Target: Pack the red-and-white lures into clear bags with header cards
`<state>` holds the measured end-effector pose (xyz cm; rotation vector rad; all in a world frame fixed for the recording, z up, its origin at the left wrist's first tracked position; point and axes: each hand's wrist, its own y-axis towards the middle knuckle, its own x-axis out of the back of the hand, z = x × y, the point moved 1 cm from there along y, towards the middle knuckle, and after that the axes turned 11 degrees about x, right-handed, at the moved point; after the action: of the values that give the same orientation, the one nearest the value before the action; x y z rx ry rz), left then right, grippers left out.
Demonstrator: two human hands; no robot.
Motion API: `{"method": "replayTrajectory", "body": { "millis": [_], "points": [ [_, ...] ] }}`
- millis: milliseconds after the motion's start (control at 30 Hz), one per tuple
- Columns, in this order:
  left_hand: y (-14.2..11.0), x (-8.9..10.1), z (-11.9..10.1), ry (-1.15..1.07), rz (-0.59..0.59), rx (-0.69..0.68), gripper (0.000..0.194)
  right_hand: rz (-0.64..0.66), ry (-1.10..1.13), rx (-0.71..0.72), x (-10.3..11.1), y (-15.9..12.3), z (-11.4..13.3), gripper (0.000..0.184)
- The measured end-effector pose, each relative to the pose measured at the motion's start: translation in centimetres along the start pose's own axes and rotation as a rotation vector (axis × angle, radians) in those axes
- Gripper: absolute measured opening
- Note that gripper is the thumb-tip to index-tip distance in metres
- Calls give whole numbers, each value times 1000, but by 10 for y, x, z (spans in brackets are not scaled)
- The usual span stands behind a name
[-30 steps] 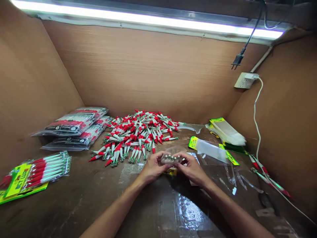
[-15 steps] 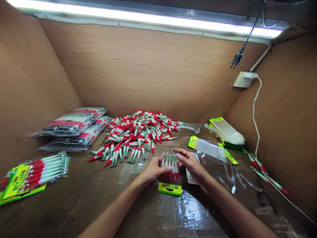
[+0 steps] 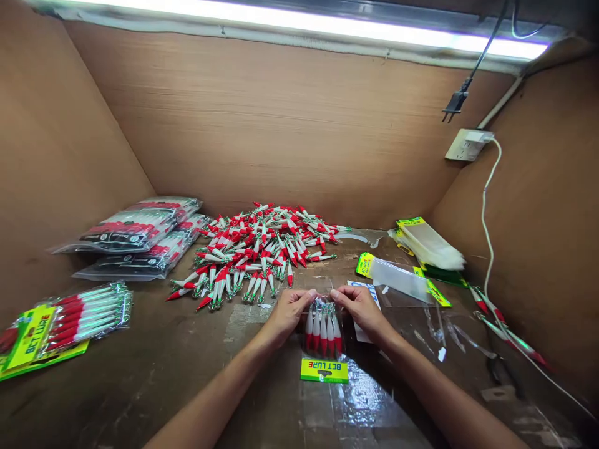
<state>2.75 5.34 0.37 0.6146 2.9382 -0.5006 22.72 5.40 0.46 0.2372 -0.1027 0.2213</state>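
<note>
A clear plastic bag [image 3: 324,333] with a yellow and green header card [image 3: 324,370] lies in front of me, its card toward me. Several red and white fishing lures [image 3: 322,327] rest side by side inside it, red tips toward the card and green hooks at the far end. My left hand [image 3: 291,312] pinches the far left corner of the bag between thumb and fingers. On the far right corner, my right hand [image 3: 362,308] pinches the film in the same way. A heap of loose lures [image 3: 262,249] lies beyond my hands.
Filled lure packs [image 3: 84,321] lie at the left, with larger bags [image 3: 135,234] stacked behind them. Header-card bags [image 3: 428,246] are at the right, near a flat bag [image 3: 397,280]. A white cable [image 3: 485,212] hangs down the right wall, beneath a dangling black plug [image 3: 455,105].
The lures, earlier bunched end-on in my hands, have slid down into the bag toward the header card. My right hand has come back in and closed on the bag's far edge.
</note>
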Motion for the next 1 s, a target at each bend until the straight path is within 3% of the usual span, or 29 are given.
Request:
{"method": "replayTrajectory", "body": {
  "millis": [200,400,700,1000],
  "points": [
    [-2,0,-1,8,-60,12,52,33,-15,-12,-4,-1,-1,38],
    [-5,-1,-4,54,-39,30,49,42,-8,-9,-4,-4,2,33],
    [0,5,5,90,-87,58,46,61,-122,-25,-4,-5,-7,35],
    [-2,9,1,49,1,160,54,103,-56,-38,-5,-4,1,35]
  ]
}}
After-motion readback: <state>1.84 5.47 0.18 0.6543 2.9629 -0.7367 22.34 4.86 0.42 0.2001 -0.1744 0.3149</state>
